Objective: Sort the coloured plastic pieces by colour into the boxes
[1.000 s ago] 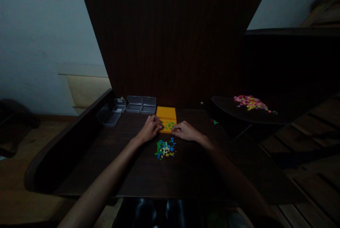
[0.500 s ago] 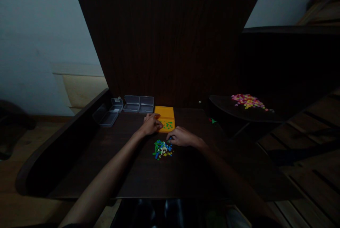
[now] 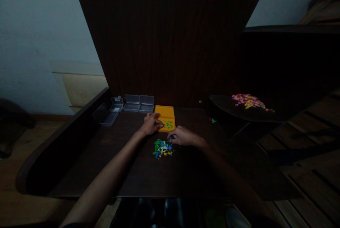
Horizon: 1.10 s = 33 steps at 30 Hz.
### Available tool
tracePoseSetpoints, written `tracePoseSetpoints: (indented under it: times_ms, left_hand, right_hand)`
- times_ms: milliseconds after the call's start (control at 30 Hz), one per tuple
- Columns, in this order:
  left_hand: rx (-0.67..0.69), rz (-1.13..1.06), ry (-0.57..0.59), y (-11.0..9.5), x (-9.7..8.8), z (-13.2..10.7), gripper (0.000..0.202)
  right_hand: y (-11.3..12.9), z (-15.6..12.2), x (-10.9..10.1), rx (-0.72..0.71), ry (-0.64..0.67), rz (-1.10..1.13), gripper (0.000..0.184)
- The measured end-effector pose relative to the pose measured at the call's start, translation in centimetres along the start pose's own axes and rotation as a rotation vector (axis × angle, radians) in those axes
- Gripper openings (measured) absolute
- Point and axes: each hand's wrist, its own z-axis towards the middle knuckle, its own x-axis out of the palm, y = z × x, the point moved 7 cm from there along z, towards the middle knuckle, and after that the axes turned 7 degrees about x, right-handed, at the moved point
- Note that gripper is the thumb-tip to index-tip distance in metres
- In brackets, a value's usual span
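An orange-yellow case (image 3: 164, 110) lies open on the dark table, its lid leaning back and small green pieces (image 3: 168, 124) scattered in its near half. My left hand (image 3: 152, 124) is curled over the case's left side, fingertips reaching inside. In front of the case is a loose pile of tiny green, blue, white and yellow pieces (image 3: 162, 149). My right hand (image 3: 183, 135) is at the pile's upper right edge, with thumb and fingers pinched together. A bit of blue shows at its fingertips, too small to make out clearly.
Clear plastic boxes (image 3: 139, 107) with raised lids stand at the back left, near another open clear box (image 3: 108, 118). A heap of pink and yellow pieces (image 3: 248, 101) lies on the right shelf (image 3: 225, 104). Red and green bits (image 3: 213, 120) sit beneath it.
Almost nothing differs. The whole view has shifted very slightly, and both hands keep their places at the case and the pile.
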Motion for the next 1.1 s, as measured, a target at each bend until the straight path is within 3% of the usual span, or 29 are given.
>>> tracePoseSetpoints:
  times_ms: [300, 700, 967, 1100]
  left_hand:
    - [-0.006, -0.018, 0.037, 0.5, 0.6, 0.0, 0.018]
    - [0.117, -0.184, -0.243, 1.2, -2.2, -0.9, 0.032]
    - [0.082, -0.261, -0.251, 2.2, -0.9, -2.9, 0.045]
    - [0.088, -0.289, -0.228, 2.1, -0.5, -3.5, 0.042]
  right_hand:
    - [-0.7, 0.2, 0.5, -0.022, -0.006, 0.004, 0.020]
    - [-1.0, 0.0, 0.2, 0.031, 0.009, 0.001, 0.022]
    - [-0.5, 0.0, 0.4, 0.021, -0.008, 0.017, 0.020]
    - [-0.4, 0.0, 0.5, 0.008, -0.007, 0.035, 0.018]
